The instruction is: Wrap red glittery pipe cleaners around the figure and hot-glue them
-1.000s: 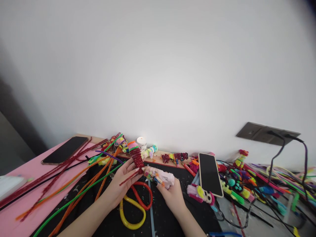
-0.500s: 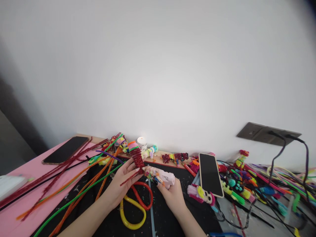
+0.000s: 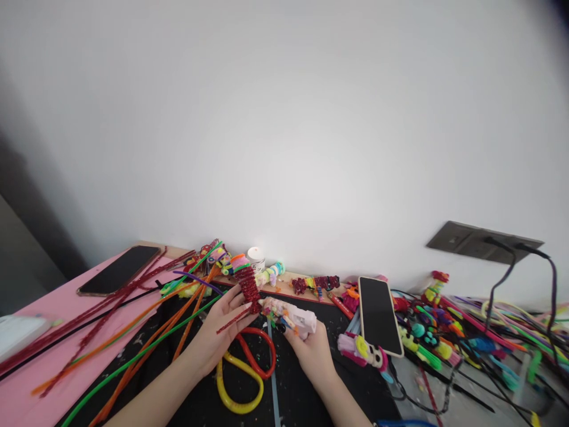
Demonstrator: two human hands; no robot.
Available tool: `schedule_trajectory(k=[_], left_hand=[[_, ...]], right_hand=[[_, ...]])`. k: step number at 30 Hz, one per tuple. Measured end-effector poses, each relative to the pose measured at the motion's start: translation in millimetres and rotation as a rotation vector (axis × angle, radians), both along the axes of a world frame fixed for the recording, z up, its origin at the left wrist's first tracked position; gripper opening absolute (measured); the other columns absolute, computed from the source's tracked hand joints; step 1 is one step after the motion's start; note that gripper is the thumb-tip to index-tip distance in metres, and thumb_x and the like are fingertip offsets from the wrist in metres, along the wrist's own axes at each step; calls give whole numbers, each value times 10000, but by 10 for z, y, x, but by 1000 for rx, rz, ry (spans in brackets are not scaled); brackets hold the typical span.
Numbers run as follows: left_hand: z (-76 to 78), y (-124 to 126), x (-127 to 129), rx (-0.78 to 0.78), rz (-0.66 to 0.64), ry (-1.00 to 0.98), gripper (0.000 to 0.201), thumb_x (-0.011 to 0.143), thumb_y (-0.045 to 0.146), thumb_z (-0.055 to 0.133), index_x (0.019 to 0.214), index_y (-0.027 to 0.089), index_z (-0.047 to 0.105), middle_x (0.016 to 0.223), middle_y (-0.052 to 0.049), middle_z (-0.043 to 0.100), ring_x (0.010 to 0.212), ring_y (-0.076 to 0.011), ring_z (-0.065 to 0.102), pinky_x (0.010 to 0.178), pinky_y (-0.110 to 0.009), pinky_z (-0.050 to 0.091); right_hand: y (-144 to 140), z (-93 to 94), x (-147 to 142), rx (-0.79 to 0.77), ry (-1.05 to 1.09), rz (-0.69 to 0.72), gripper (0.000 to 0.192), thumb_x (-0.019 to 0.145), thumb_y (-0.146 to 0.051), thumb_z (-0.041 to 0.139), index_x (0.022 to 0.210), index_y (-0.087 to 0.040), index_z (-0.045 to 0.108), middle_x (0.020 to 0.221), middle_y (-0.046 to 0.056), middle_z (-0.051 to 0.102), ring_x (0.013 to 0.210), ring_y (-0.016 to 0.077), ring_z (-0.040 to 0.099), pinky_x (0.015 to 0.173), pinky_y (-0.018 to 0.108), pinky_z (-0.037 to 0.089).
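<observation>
My left hand (image 3: 221, 323) is closed around a red tinsel pipe-cleaner figure (image 3: 248, 286) with a pink, orange and green top. A loose red end (image 3: 231, 321) sticks out across the fingers. In my right hand (image 3: 311, 353) is a white glue gun (image 3: 302, 320), its front caked with coloured fuzz. The gun's tip points left at the lower end of the figure; whether they touch I cannot tell. Under my hands lie scissors with one red handle loop (image 3: 272, 356) and one yellow loop (image 3: 240, 409), on a black mat (image 3: 293, 400).
Red, orange and green pipe cleaners (image 3: 128, 332) spread over a pink sheet (image 3: 26, 391) at left, near a dark phone (image 3: 120, 270). A second phone (image 3: 380, 317) leans at right beside finished fuzzy figures (image 3: 362, 350). Black cables (image 3: 491, 290) run from a wall socket (image 3: 480, 241).
Very little differs. The glue gun has shifted slightly to the right, while my left hand and the figure hold almost the same place.
</observation>
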State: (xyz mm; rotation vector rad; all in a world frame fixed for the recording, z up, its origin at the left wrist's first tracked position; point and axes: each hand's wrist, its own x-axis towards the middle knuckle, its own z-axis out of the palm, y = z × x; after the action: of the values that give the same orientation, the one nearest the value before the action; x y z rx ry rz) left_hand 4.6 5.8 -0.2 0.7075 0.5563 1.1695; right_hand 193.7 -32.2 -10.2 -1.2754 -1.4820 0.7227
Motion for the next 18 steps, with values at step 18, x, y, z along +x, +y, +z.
schedule_trajectory(k=[18], left_hand=[[26, -9, 2, -5, 8, -7, 705, 783, 105, 635, 1388, 306, 332, 1284, -86, 569, 1095, -250, 592, 939, -381, 484]], right_hand=[[2, 1, 5, -8, -21, -45, 167, 708, -199, 602, 851, -153, 676, 841, 84, 726, 855, 267, 679, 760, 339, 540]])
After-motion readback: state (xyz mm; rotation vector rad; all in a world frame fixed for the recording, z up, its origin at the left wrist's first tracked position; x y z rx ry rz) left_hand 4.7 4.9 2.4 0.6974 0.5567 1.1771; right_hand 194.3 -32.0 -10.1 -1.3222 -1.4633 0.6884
